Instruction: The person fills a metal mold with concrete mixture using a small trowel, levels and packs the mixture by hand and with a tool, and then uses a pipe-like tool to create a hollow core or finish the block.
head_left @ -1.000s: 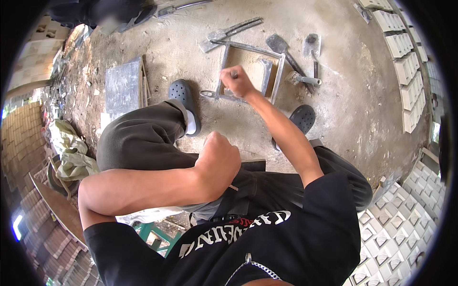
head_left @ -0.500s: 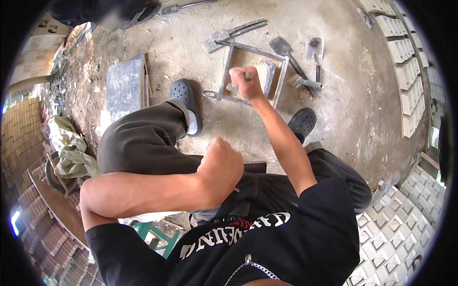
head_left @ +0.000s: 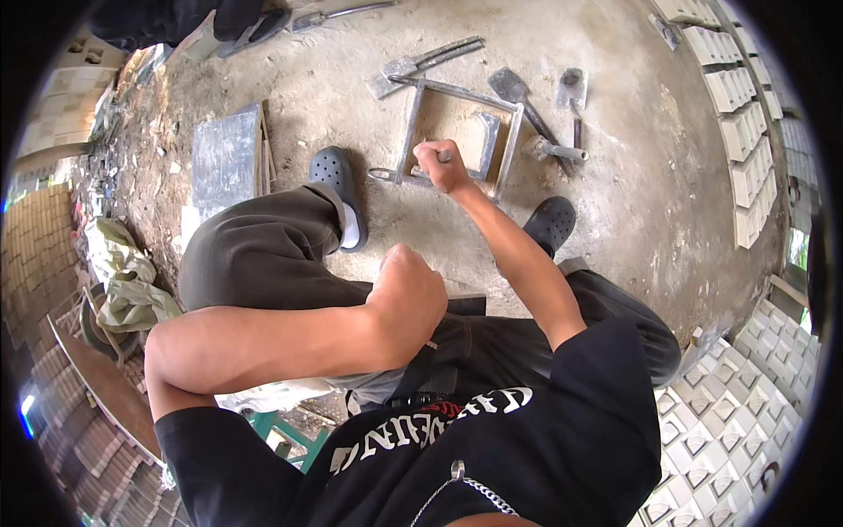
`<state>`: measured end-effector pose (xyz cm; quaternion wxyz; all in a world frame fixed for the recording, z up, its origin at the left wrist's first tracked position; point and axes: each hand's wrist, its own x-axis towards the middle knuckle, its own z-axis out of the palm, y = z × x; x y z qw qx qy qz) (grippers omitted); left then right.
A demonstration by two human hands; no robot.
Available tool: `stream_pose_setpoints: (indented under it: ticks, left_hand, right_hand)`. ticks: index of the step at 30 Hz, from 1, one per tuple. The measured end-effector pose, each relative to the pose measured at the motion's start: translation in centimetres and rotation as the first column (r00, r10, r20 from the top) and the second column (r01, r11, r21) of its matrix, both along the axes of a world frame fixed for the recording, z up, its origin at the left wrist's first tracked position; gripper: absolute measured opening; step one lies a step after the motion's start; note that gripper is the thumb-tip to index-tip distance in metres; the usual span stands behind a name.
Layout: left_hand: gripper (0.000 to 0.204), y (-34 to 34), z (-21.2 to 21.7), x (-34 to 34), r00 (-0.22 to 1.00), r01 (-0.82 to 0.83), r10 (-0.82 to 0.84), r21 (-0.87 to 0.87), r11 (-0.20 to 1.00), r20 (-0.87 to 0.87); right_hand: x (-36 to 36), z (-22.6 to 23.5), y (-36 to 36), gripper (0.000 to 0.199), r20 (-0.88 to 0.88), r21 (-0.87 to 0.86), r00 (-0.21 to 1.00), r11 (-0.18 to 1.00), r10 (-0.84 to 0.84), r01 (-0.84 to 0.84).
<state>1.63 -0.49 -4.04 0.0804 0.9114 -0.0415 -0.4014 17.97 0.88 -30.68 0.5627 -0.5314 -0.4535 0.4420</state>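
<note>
**Kid:** What is closest to us?

**Helper:** The left hand [head_left: 413, 299]. It is curled into a fist, fingers pressed together, and it rests above the lap with nothing in it that I can see.

**Kid:** And the other hand?

**Helper:** The right hand [head_left: 442, 167] reaches out past the knees. Its fingers are wrapped tight around a small grey tool handle [head_left: 445, 156]. The hand is right at the near bar of a square metal frame [head_left: 457, 132].

**Kid:** Where is the frame?

**Helper:** It lies flat on the concrete floor [head_left: 632, 202], between the two dark shoes, the left shoe [head_left: 336, 180] and the right shoe [head_left: 551, 221].

**Kid:** What is farther away?

**Helper:** A trowel [head_left: 518, 92] lies just beside the frame. A grey slab [head_left: 226, 158] lies off to the left. Rows of pale blocks [head_left: 746, 114] stand far to the right.
</note>
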Motion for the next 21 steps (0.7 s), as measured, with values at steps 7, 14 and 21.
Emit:
stream_pose_setpoints:
  ticks: [7,14,21]
  left_hand:
    - [0.031,-0.2,0.5,0.2,0.999,-0.031,0.031,-0.026,0.999,-0.025]
    - [0.029,-1.0,-0.2,-0.1,0.999,0.024,-0.024,-0.003,1.000,0.029]
    - [0.029,-1.4,0.3,-0.7,0.999,0.016,-0.015,-0.012,1.000,0.038]
  right_hand:
    - [1.6,5.9,-0.4,0.040,-0.040,0.097,0.997,0.993,-0.068,0.072]
    - [0.7,5.2,-1.1,0.035,0.154,0.184,0.987,0.983,-0.040,0.011]
    - [-3.2,8.8,-2.5,0.016,0.436,0.419,0.900,0.886,-0.004,-0.199]
